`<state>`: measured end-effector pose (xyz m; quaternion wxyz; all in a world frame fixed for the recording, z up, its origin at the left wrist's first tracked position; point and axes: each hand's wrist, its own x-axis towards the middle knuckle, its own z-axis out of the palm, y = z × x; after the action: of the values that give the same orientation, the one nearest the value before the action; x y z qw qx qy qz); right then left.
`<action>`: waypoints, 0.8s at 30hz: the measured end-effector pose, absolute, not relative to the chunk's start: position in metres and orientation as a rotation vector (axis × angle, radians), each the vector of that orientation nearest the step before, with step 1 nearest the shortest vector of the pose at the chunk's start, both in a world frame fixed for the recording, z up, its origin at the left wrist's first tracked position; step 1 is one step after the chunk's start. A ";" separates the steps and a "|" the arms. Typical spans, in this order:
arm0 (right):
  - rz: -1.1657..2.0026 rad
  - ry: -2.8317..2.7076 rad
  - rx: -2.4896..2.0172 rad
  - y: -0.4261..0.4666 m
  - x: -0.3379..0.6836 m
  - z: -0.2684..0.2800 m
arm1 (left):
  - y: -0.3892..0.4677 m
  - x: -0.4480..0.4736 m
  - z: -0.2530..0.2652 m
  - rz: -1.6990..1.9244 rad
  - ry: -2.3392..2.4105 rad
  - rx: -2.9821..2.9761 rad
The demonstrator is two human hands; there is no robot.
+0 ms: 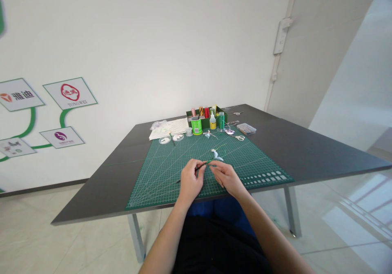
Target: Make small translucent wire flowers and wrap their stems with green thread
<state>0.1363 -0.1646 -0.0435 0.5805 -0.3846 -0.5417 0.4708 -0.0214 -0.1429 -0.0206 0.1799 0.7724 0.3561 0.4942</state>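
Over the near middle of the green cutting mat [159, 172], my two hands meet almost fingertip to fingertip. My left hand [191, 178] is closed around a thin black stick-like tool [200, 166], whose other end pokes out to the left below the hand. Its exact kind is too small to tell. My right hand [226, 176] pinches a thin green stem [210, 161] at the tip of the black tool. Just beyond the fingers is a small pale blue and white flower-like piece [217, 155], with fine green thread trailing beside it.
Toward the back stand a green box [222, 116] of thread spools, a bright green can [196, 126], a glue bottle [212, 121] and a green thread spool [221, 119]. Scissors [239, 138], a clear case [246, 128], small dishes [164, 140] and white textured sheets [171, 128] lie around.
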 end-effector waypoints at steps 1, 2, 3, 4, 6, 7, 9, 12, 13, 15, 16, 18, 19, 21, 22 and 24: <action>1.101 -1.267 -0.896 -0.165 0.136 -0.043 | -0.143 -0.021 -0.021 1.396 1.001 2.184; 1.102 -1.269 -0.892 -0.164 0.136 -0.043 | -0.143 -0.021 -0.020 1.396 0.996 2.184; 1.102 -1.272 -0.889 -0.164 0.136 -0.044 | -0.143 -0.021 -0.020 1.395 0.991 2.184; 1.102 -1.276 -0.886 -0.164 0.136 -0.044 | -0.143 -0.021 -0.020 1.395 0.990 2.181; 1.102 -1.285 -0.878 -0.164 0.137 -0.045 | -0.143 -0.022 -0.020 1.397 0.987 2.177; 1.100 -1.288 -0.876 -0.163 0.137 -0.046 | -0.144 -0.022 -0.020 1.400 0.986 2.176; 1.098 -1.286 -0.881 -0.163 0.137 -0.047 | -0.144 -0.022 -0.019 1.404 0.987 2.177; 1.104 -1.271 -0.898 -0.162 0.137 -0.048 | -0.144 -0.022 -0.019 1.401 0.988 2.172; 1.106 -1.271 -0.897 -0.162 0.137 -0.048 | -0.144 -0.022 -0.020 1.401 0.986 2.167; 1.104 -1.272 -0.896 -0.162 0.137 -0.049 | -0.144 -0.022 -0.020 1.406 0.985 2.158; 1.100 -1.272 -0.897 -0.162 0.137 -0.049 | -0.143 -0.022 -0.020 1.409 0.988 2.155; 1.091 -1.270 -0.907 -0.162 0.137 -0.049 | -0.143 -0.022 -0.020 1.416 1.000 2.154; 1.088 -1.267 -0.914 -0.163 0.137 -0.048 | -0.143 -0.021 -0.021 1.419 1.007 2.154; 1.084 -1.263 -0.925 -0.164 0.137 -0.046 | -0.143 -0.022 -0.021 1.425 1.023 2.147; 1.083 -1.262 -0.930 -0.165 0.137 -0.045 | -0.143 -0.022 -0.022 1.428 1.034 2.138; 1.081 -1.265 -0.937 -0.166 0.137 -0.043 | -0.142 -0.022 -0.023 1.433 1.064 2.114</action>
<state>0.1367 -0.1658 -0.0427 0.5778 -0.4004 -0.5408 0.4620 -0.0220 -0.1423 -0.0225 0.1863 0.7507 0.3778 0.5089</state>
